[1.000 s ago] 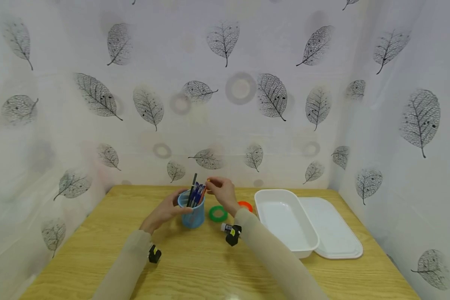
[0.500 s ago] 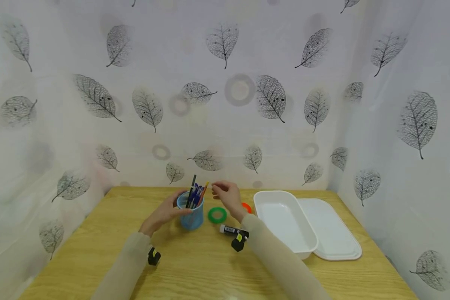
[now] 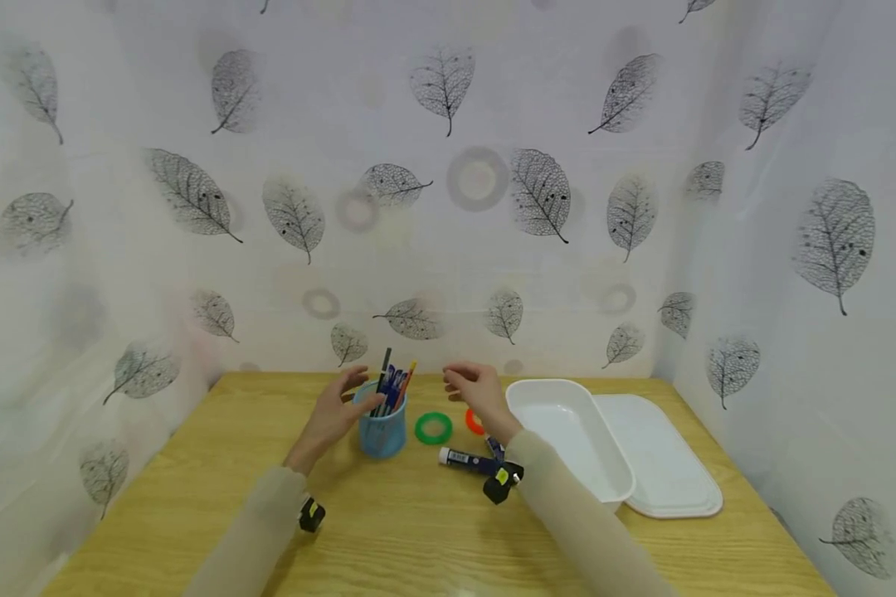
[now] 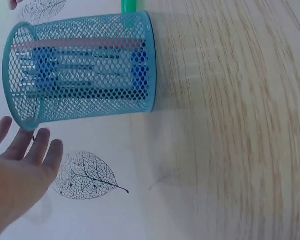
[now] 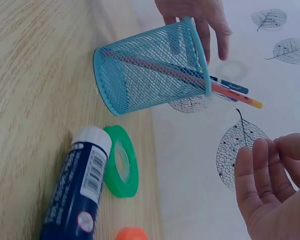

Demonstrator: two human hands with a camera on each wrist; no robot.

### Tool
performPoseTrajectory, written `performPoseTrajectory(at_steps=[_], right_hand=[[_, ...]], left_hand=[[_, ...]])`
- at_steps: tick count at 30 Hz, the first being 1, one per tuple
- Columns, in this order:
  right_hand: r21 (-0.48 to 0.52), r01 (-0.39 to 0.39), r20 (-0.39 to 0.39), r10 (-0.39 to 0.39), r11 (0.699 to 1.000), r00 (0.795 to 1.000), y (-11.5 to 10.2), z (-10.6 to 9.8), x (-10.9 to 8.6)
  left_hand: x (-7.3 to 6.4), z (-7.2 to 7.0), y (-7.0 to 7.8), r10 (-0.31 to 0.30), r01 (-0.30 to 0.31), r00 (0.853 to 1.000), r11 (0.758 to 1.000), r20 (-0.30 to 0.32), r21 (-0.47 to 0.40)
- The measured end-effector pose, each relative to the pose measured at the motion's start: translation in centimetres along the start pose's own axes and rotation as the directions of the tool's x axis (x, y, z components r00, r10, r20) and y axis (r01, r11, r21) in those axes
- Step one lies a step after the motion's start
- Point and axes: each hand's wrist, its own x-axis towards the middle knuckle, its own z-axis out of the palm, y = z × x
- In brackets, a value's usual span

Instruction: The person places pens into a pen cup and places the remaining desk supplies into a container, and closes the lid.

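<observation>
A light blue mesh pen cup stands upright on the table, holding several blue pens, a dark pencil and an orange stick with a yellow end. My left hand is at the cup's left side, fingers spread and loosely bent by the rim; the left wrist view has its fingertips right beside the rim. To the right of the cup, my right hand hovers above the table with nothing in it, its fingers loosely bent.
Between the hands lies a green tape roll, with an orange ring right of it. In front is a dark blue glue stick with a white cap. A white tray and a white lid are at the right.
My right hand has drawn back from the orange stick, moving right and leaving it in the cup. My left hand has loosened from the cup and shifted slightly left.
</observation>
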Motion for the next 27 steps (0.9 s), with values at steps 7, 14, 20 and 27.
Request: performPoseTrajectory(at_steps=[7, 14, 20, 27], right_hand=[[-0.058, -0.027, -0.003, 0.027, 0.998, 1.0, -0.1, -2.6, -0.3], [-0.062, -0.04, 0.012, 0.041, 0.997, 0.999, -0.9, -6.0, -1.0], [-0.108, -0.092, 0.011, 0.093, 0.99, 0.996, -0.6, -9.1, -1.2], [-0.153, -0.13, -0.01, 0.13, 0.98, 0.991, -0.9, -12.6, -1.8]], left_hand=[[-0.3, 1.0, 1.2, 0.115, -0.104, 0.968, 0.993, -0.223, 0.062], [0.0, 1.4, 1.7, 0.141, -0.108, 0.925, 0.988, -0.353, 0.112], [0.1, 1.7, 2.5, 0.193, -0.156, 0.905, 0.98, -0.38, 0.125], [0.2, 2.6, 3.7, 0.216, -0.209, 0.903, 0.976, -0.372, 0.06]])
